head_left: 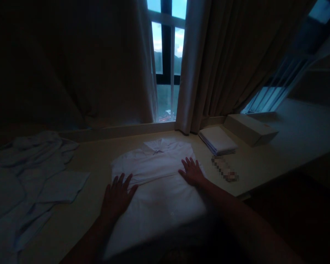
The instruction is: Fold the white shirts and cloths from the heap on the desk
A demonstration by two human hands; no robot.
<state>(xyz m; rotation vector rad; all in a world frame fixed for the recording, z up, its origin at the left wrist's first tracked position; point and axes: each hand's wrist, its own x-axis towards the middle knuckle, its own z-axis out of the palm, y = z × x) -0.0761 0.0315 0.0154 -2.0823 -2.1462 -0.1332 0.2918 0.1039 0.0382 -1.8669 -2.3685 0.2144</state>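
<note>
A white collared shirt (159, 198) lies spread on the table in front of me, its collar pointing toward the window. A crease or folded edge runs across its middle. My left hand (118, 194) rests on the shirt's left side with the fingers spread. On the right side, my right hand (191, 171) lies flat on the cloth, fingers apart. Neither hand grips anything. The near end of the shirt falls into shadow by my body.
A heap of white garments (24, 176) covers the table's left part. At the back right are a folded white stack of cloth (218, 140), a pale box (249, 128) and a blurred-out item (224, 168). Curtains (198, 66) flank a window (167, 55) behind the table (93, 157).
</note>
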